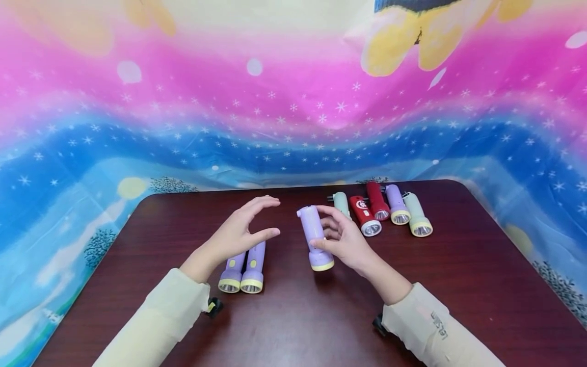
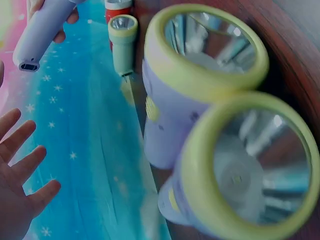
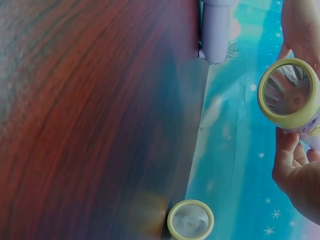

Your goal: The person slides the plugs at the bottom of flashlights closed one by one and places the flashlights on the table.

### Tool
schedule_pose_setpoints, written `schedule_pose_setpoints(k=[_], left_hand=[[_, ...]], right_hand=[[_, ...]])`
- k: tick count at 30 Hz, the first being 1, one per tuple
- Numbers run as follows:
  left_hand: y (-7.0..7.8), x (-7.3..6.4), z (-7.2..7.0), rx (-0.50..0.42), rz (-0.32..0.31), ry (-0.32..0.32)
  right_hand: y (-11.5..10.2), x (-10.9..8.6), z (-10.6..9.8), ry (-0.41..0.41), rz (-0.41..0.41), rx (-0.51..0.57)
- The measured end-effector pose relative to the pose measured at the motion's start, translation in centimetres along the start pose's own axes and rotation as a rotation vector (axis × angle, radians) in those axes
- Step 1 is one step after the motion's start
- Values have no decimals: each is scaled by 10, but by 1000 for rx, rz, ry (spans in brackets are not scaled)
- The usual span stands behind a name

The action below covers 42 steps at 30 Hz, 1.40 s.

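Note:
My right hand (image 1: 344,237) grips a purple flashlight (image 1: 312,229) with a yellow rim, held over the middle of the table with its lens end toward me. In the right wrist view the lens of this held flashlight (image 3: 287,92) faces the camera. My left hand (image 1: 240,229) hovers to the left, fingers spread and apart from the held flashlight. Beneath it two purple flashlights (image 1: 253,270) lie side by side, their lenses toward me and their rear ends hidden by the hand. They loom large in the left wrist view, the nearer flashlight lens (image 2: 260,170) at lower right.
At the back right lies a group of flashlights: a red flashlight (image 1: 365,216) with a white emblem, a dark red flashlight (image 1: 378,201), a purple flashlight (image 1: 397,204) and pale green flashlights (image 1: 416,214). A patterned cloth (image 1: 275,127) hangs behind the dark wooden table (image 1: 284,326).

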<state>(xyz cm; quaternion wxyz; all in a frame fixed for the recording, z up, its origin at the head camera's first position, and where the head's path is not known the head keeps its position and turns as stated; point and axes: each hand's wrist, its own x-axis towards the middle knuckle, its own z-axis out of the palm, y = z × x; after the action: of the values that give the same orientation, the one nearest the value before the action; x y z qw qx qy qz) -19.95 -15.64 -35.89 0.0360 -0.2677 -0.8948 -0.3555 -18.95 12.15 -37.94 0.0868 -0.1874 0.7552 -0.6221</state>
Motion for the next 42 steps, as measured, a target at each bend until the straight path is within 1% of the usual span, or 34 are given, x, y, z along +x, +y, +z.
schedule_pose_setpoints(k=[4,9,18,25,30,35,42], left_hand=[[-4,-5,-6,69,-9,-4],[-13,-13,-8,125,-20,-19],[-27,-28,-7,198,-42,-66],[-38,-36,-4,263,-54,-89],[-46,-41,0,272,-61,-100],[-52,-45,5,277,-51,-109],[-54,-46,10,294,-38,-125]], right_hand=[[1,2,0,3,6,-7],[3,5,1,0,17,-23],[7,9,3,-13,15,-50],[10,12,7,-41,15,-73],[12,15,11,-56,22,-88],[14,18,18,-61,32,-128],[18,24,25,-82,20,-195]])
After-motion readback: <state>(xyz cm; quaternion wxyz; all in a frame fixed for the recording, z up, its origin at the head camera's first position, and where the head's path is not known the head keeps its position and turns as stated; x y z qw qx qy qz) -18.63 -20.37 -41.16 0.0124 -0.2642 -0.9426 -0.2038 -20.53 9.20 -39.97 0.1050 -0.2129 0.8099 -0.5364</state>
